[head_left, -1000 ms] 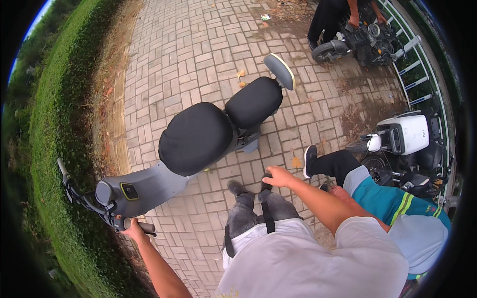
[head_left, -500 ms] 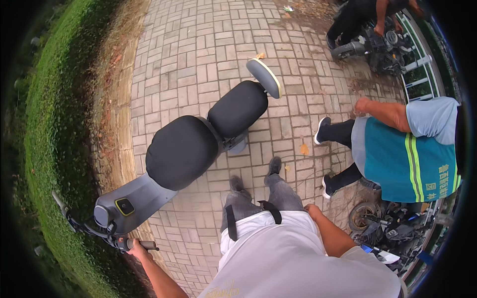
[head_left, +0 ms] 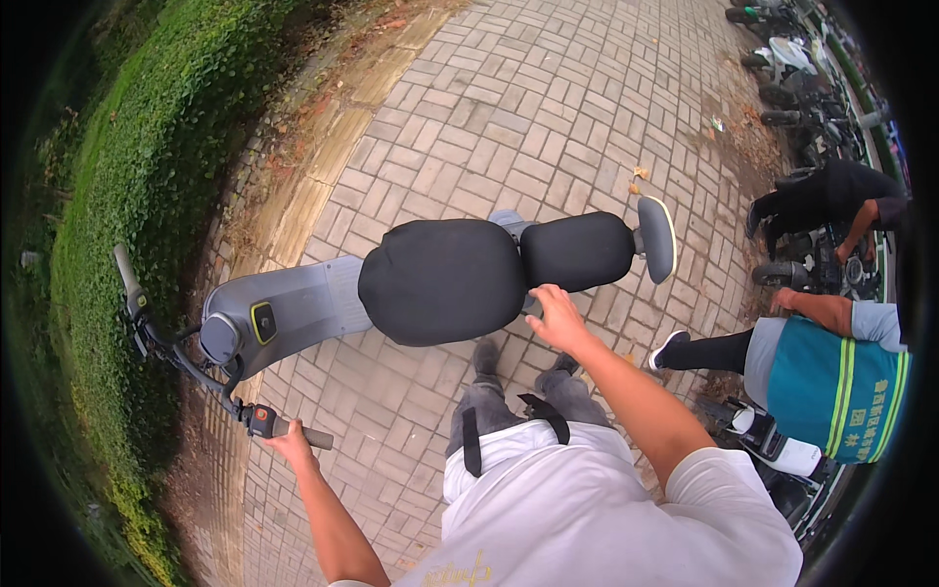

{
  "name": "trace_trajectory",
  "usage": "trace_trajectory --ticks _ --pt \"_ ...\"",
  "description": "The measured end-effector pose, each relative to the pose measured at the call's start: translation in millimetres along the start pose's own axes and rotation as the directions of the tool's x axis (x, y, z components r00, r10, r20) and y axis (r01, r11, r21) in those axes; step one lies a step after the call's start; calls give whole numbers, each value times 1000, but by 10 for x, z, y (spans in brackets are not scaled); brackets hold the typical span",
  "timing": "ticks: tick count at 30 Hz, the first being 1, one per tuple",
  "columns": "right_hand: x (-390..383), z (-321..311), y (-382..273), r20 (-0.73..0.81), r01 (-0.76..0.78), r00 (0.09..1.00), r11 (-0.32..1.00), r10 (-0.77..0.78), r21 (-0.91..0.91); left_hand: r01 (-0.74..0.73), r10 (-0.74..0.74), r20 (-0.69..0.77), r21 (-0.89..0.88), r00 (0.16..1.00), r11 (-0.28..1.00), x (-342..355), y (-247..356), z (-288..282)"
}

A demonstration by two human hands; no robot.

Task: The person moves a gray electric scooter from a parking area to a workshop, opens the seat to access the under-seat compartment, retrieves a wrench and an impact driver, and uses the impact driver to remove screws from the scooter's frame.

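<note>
A grey electric scooter (head_left: 276,298) stands sideways in front of me, with a black front seat (head_left: 440,279), a smaller black rear seat (head_left: 577,249) and a grey backrest (head_left: 657,240). My left hand (head_left: 289,440) is closed round the grey handlebar grip (head_left: 318,438) at the lower left, beside the switch housing (head_left: 261,421). My right hand (head_left: 556,316) is open, fingers curved and apart, at the near edge of the seats where they meet; whether the fingertips touch cannot be told. My shoes and legs show below the scooter.
A hedge (head_left: 127,196) runs along the left of the paved walkway (head_left: 460,108). At right, motorbikes (head_left: 792,73) line a railing; a person in dark clothes (head_left: 831,191) bends among them, and another in a teal vest (head_left: 827,391) stands close by my right.
My right hand has risen from beside my thigh to the seats. The view has turned, and the scooter now lies more level across it. The vested person appears lower in the view.
</note>
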State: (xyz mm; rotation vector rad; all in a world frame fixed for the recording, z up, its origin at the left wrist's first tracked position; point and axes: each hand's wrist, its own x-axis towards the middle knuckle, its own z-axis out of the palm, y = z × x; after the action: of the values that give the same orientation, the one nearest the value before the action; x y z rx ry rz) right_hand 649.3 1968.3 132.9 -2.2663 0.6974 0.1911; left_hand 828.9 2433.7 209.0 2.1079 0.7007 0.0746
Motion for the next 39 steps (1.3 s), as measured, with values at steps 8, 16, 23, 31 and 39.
trace_trajectory --ticks 8,16,23,31,39 --pt "771 332 -831 250 217 962 859 -108 -465 44 -44 47 9 998 999 102 -98 -48" --pt "341 427 -616 401 328 900 872 -172 -363 -600 587 153 344 795 722 -533 800 590" --pt "-544 54 167 247 -76 962 980 121 -184 -267 47 524 354 851 897 604 486 2947" --pt "-2744 6 1339 34 -689 723 724 690 -45 -157 125 623 -4 772 988 214 409 3486" --pt "-3087 199 1366 134 -808 588 587 798 55 -490 358 694 -9 624 872 -1842 849 3620"
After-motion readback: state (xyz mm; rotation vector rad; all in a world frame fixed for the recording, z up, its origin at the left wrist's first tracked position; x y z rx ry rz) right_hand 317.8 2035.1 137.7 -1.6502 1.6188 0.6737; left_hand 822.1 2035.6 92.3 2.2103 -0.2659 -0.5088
